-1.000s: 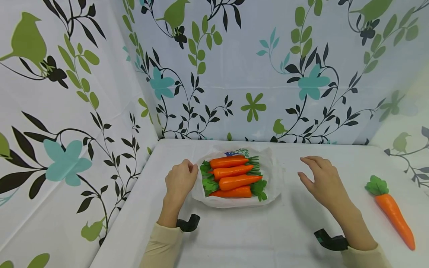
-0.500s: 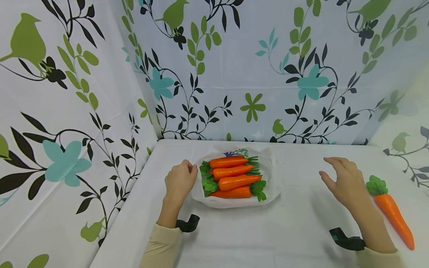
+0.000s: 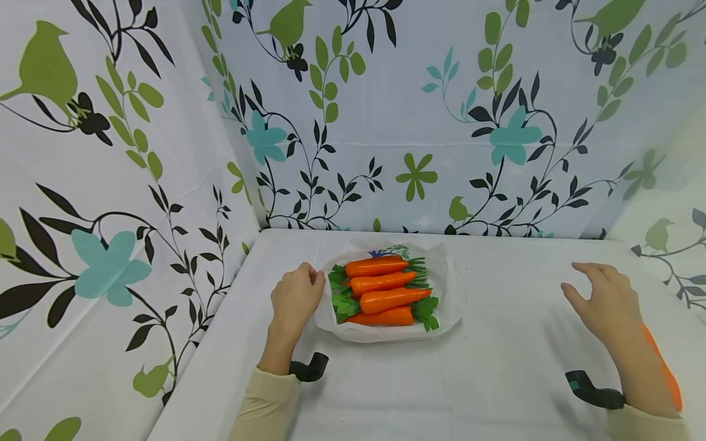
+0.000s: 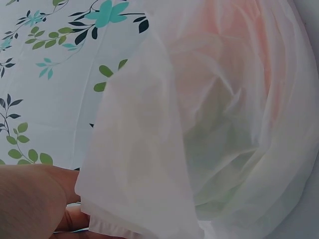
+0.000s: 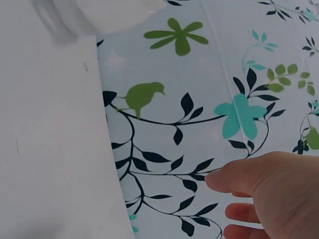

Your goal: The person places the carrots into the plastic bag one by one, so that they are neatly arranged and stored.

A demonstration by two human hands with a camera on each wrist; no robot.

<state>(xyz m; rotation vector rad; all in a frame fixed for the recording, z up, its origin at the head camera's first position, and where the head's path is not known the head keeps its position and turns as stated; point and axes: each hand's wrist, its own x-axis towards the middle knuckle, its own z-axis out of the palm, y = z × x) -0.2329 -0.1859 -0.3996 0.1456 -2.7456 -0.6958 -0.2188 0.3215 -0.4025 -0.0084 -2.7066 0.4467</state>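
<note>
A thin white plastic bag (image 3: 380,334) lies on the table with several orange carrots (image 3: 391,300) and their green leaves on it. At the bag's left edge my left hand (image 3: 296,294) pinches the film; in the left wrist view the sheet of plastic (image 4: 139,149) runs up from between thumb and fingers. My right hand (image 3: 609,303) hovers over the right side of the table, fingers loosely bent and holding nothing. Beneath that forearm lies a single loose carrot (image 3: 674,389), mostly hidden, its leafy top covered by the hand.
The white table (image 3: 441,392) ends at a back edge against a patterned curtain (image 3: 342,141) with leaves and birds. More of this cloth hangs along the left side. Each wrist carries a black camera mount (image 3: 595,392).
My right hand has moved steadily to the right, away from the bag and over the loose carrot, which it now largely covers. The left hand and the bag stay where they were.
</note>
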